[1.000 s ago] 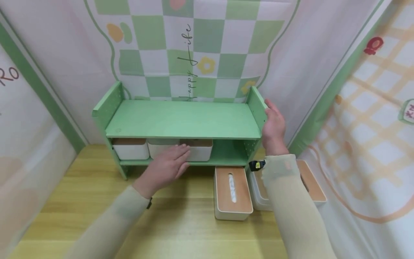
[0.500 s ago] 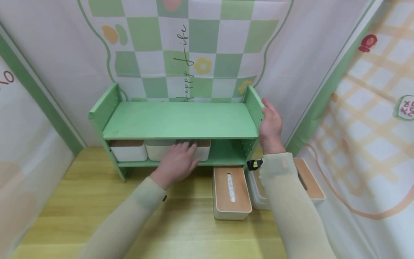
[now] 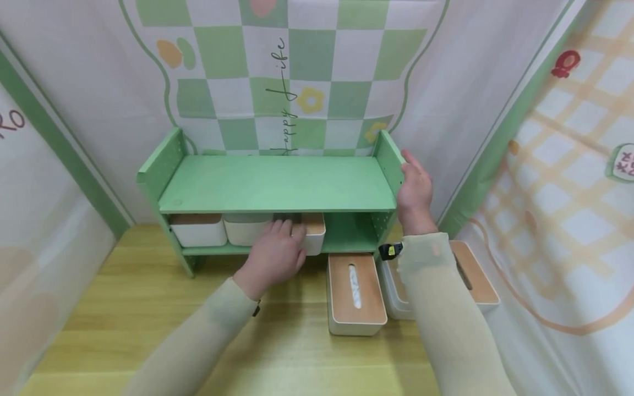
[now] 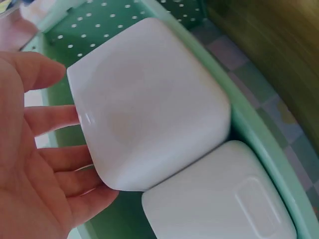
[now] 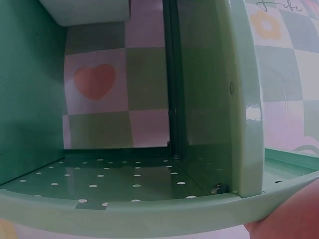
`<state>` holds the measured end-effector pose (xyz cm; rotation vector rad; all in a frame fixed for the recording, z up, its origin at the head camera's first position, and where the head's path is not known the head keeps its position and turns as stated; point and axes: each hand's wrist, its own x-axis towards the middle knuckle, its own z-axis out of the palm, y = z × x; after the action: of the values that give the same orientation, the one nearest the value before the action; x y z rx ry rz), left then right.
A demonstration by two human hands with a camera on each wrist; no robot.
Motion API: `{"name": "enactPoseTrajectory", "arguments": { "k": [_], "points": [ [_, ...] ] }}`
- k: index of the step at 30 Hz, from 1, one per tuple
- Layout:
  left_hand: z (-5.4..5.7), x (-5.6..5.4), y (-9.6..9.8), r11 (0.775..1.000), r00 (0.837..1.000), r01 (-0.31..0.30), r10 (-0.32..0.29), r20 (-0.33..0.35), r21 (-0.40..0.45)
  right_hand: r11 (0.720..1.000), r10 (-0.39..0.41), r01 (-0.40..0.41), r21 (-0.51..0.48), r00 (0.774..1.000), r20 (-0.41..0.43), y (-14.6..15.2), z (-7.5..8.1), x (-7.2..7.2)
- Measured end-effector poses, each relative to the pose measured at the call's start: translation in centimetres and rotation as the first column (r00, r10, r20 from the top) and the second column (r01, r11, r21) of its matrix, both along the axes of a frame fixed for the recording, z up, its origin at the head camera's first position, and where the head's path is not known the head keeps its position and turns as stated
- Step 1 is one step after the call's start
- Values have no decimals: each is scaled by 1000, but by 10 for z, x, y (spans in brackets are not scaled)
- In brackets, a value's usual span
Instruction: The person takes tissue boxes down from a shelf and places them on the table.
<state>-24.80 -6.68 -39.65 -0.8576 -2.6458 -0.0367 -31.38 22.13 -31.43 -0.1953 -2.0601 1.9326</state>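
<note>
A lidded box (image 3: 315, 245) is clasped by the left hand (image 3: 273, 254) (fingers curled); the rack (image 3: 277, 181) is touched at three o'clock by the right hand (image 3: 415, 196), fingers straight.

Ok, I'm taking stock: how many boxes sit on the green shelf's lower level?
3 visible: the left-end box, the second box beside it, and the third box at the left hand. Any behind them would be hidden.

Lower shelf (image 3: 349, 234): gap between third box (image 3: 315, 243) and right panel (image 3: 388, 165)
Front of third box: left hand (image 3: 276, 253) in the way
Top board (image 3: 277, 181): reachable from above
Counter (image 3: 287, 346): tissue box (image 3: 342, 297) stands before the gap
</note>
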Motion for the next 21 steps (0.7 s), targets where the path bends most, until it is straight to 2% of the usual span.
{"name": "enactPoseTrajectory", "arguments": {
  "k": [4, 9, 14, 18, 21],
  "points": [
    [4, -5, 3, 1000, 999, -27, 27, 37, -1, 999, -10, 10, 38, 1000, 4, 0, 0, 0],
    [-1, -11, 3, 999, 994, -50, 51, 93, -14, 996, -2, 2, 88, 1000, 1, 0, -3, -2],
    [0, -2, 3, 997, 995, -54, 57, 76, -47, 998, 9, -8, 69, 1000, -19, -1, -4, -1],
    [4, 9, 5, 993, 990, -71, 81, 115, -92, 997, 5, -3, 77, 1000, -23, 0, -4, 0],
    [5, 12, 7, 993, 987, -72, 84, 135, -94, 997, -1, 3, 81, 1000, -20, 1, -3, 0]
  ]
}}
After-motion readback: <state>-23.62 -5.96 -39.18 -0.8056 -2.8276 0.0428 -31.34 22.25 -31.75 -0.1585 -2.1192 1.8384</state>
